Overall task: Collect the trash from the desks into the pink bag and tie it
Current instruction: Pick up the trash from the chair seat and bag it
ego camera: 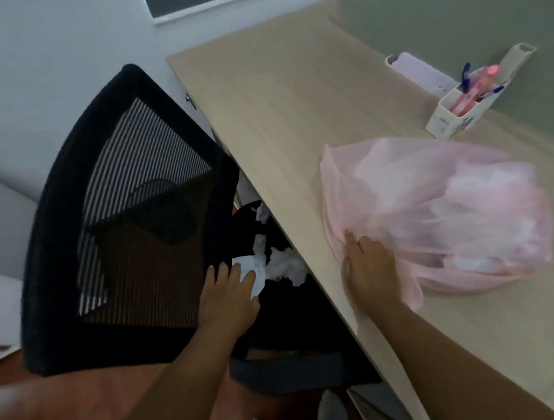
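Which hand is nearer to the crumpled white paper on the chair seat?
Left. The left hand touches the crumpled white paper on the chair; the right hand is apart from it, on the pink bag on the desk.
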The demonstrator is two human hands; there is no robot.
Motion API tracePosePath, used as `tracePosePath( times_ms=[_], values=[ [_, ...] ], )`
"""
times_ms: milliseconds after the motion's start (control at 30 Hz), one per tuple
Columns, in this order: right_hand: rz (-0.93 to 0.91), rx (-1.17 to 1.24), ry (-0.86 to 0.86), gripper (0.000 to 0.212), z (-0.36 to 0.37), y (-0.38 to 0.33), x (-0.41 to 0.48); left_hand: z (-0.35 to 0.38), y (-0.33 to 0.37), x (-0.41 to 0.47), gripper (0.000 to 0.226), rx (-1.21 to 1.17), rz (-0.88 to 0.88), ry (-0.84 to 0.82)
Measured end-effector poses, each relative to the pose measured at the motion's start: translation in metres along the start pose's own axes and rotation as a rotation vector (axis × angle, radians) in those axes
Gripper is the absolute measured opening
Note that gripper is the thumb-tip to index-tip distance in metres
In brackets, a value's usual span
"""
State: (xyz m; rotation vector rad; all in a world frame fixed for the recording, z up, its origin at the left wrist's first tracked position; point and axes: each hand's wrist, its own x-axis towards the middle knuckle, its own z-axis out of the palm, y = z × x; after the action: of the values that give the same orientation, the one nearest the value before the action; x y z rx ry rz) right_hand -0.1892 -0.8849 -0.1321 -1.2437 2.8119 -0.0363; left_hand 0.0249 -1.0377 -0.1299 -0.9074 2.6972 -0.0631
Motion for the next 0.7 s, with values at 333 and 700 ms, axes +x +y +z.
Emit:
tracePosePath(
  times_ms=[333, 700],
  values=[
    [-0.175, 0.033, 0.136, 0.058, 0.012, -0.052, 0.106, 0.114, 0.034, 0.056, 0.090, -0.285, -0.117, -0.075],
    [-0.193, 0.109, 0.320, 0.054, 0.021, -0.057, 0.127, 0.169, 0.048, 0.165, 0.110, -0.498, -0.437, -0.446]
  ],
)
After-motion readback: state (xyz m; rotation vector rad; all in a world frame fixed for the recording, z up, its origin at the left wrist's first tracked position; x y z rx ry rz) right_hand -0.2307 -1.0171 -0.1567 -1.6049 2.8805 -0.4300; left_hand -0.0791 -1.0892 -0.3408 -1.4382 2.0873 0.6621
